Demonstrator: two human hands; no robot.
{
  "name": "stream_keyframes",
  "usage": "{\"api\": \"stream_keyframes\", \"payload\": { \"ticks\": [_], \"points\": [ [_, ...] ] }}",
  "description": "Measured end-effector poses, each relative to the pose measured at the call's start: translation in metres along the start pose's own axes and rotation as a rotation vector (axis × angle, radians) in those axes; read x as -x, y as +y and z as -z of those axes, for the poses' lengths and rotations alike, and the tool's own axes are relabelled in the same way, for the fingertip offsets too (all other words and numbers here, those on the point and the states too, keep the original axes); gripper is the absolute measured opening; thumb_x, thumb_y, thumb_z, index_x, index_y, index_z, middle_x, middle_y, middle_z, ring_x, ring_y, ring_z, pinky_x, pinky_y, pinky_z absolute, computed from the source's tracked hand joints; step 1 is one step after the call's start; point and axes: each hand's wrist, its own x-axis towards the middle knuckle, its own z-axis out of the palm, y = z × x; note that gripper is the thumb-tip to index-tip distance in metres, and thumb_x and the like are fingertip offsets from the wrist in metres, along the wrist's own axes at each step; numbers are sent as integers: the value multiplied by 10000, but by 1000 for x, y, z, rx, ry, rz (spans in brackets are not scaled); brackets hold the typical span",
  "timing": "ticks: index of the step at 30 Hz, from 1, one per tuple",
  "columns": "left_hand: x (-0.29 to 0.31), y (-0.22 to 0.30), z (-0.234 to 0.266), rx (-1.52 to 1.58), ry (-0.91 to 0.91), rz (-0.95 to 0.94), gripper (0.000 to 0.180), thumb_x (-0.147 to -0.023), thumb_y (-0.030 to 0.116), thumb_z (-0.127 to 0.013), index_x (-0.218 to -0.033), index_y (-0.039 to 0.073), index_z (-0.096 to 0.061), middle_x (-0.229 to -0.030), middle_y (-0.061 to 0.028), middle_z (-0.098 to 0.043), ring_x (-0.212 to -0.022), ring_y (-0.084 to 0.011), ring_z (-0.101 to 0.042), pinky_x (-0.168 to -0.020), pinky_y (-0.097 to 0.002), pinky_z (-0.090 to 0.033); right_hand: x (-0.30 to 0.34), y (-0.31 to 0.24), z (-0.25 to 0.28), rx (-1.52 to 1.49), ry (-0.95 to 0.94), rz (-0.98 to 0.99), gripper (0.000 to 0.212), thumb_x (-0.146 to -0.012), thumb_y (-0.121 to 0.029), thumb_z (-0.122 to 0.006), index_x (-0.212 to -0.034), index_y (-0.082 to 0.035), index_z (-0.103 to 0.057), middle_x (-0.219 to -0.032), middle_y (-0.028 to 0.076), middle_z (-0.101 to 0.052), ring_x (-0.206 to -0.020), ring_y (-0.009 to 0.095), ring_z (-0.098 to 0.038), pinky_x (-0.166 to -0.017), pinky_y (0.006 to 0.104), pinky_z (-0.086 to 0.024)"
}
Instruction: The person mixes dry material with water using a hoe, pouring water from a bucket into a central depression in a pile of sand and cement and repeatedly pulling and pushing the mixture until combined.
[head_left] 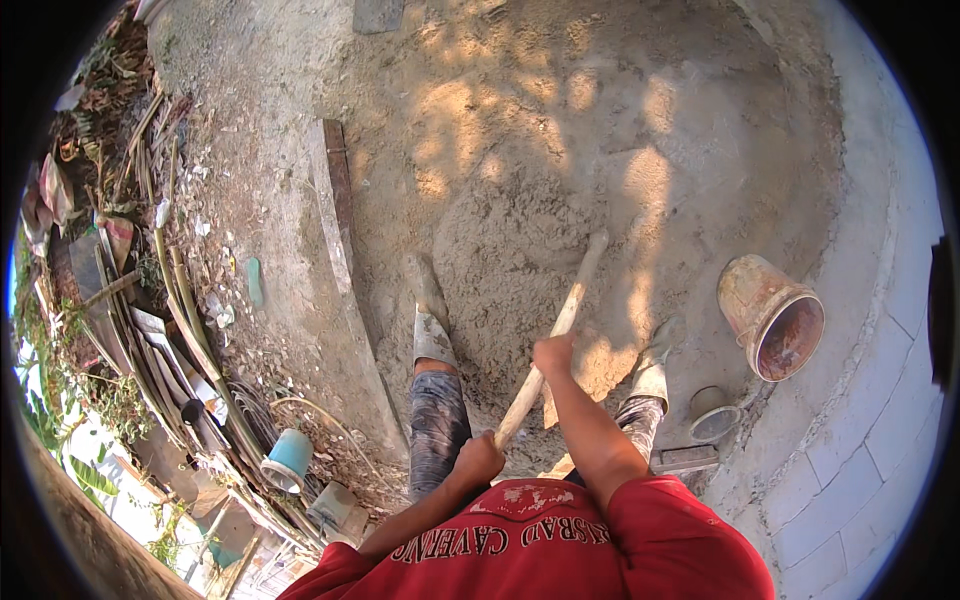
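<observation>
The long wooden handle (pixel 569 309) slants over the wet grey mortar (pixel 500 240), between the person's two boots, and its far end rests in the mix. I cannot tell what kind of tool head it has, as none shows clearly. The left hand (pixel 479 459) is wrapped round the near end, and the right hand (pixel 553 354) is wrapped round the wood farther up. The fingers of both hands look curled tight on it.

The handle looks stiff and hard to break. It is likely not too heavy by itself, but the thick, sticky mortar should make it drag. Wet wood could get slippery, so two hands set well apart look like the best hold, on the dry part.

The ground (pixel 270 180) is rough, grey and dusty, with sunny spots on the mix. A long board (pixel 330 190) lies to the left. To the right are a big dirty bucket (pixel 745 290), tipped over, a small bucket (pixel 707 402) and a pale block wall (pixel 850 470). Sticks (pixel 190 330) lie in a heap on the far left.
</observation>
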Motion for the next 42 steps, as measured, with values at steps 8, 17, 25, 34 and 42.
{"api": "stream_keyframes", "payload": {
  "ticks": [8,17,25,34,42],
  "points": [
    [228,-110,46,-134,-232,59,457,-822,344,-685,-1155,39,-611,-945,-292,-691,-931,-471,-677,-836,-556,-532,274,114,-14,-395,-273,-240,611,-867,-97,-647,-1272,77,-223,-998,282,-595,-751,334,-665,-647,426,-555],
    [-112,13,94,276,338,-536,537,-837,317,-748,-1217,28,-501,-990,-308,-659,-965,-477,-649,-825,-535,-506,67,-246,43,-416,23,415,566,-917,-241,-634,-1295,36,-317,-943,249,-651,-726,334,-700,-670,420,-567],
    [-197,95,189,803,203,-389,452,-862,237,-757,-1155,-27,-535,-655,-49,-573,-446,-161,-525,-423,-334,-429,-74,-412,4,134,16,517,602,-842,-166,-614,-1301,116,-344,-1123,326,-651,-1059,404,-676,-933,442,-536],
    [15,-74,16,767,17,-87,457,-826,207,-743,-1162,-30,-545,-774,-138,-624,-635,-235,-613,-597,-370,-497,67,-103,-103,238,-104,321,492,-866,-78,-625,-1228,84,-333,-923,283,-660,-657,341,-710,-523,430,-575],
    [209,-163,23,277,-263,166,584,-815,404,-774,-1224,30,-589,-1006,-267,-701,-1000,-392,-693,-839,-446,-524,316,7,-32,-529,-386,-232,375,-941,-61,-572,-1169,-5,-279,-790,138,-555,-527,236,-616,-442,402,-541]
  ]
}}
